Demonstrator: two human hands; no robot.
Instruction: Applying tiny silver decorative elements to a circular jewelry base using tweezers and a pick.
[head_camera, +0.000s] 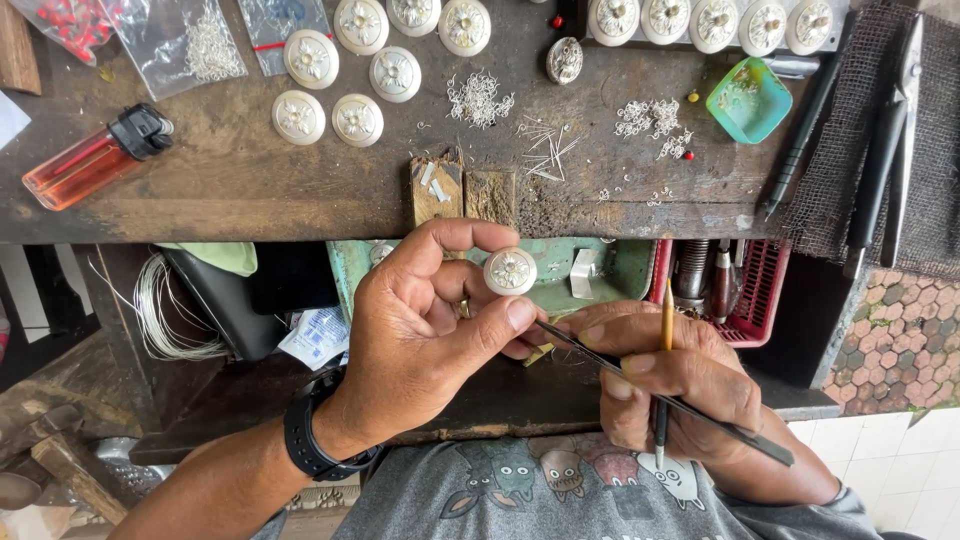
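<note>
Worn dark wooden counter (250, 190) strewn with white discs (357, 120), silver wire bits (478, 98), a lighter (95, 158); patterned tile floor (905, 340) at right. Left hand (430, 320) pinches a round ornament (510, 271) before the counter edge; right hand (670, 375) grips tweezers (660, 392) and a thin stick (666, 350).

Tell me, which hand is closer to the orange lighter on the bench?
Left. The left hand sits below and right of the orange lighter, apart from it; the right hand is farther right still.

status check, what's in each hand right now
Left hand pinching a round white disc. Right hand holding black tweezers and a thin stick. Nothing between them.
</note>
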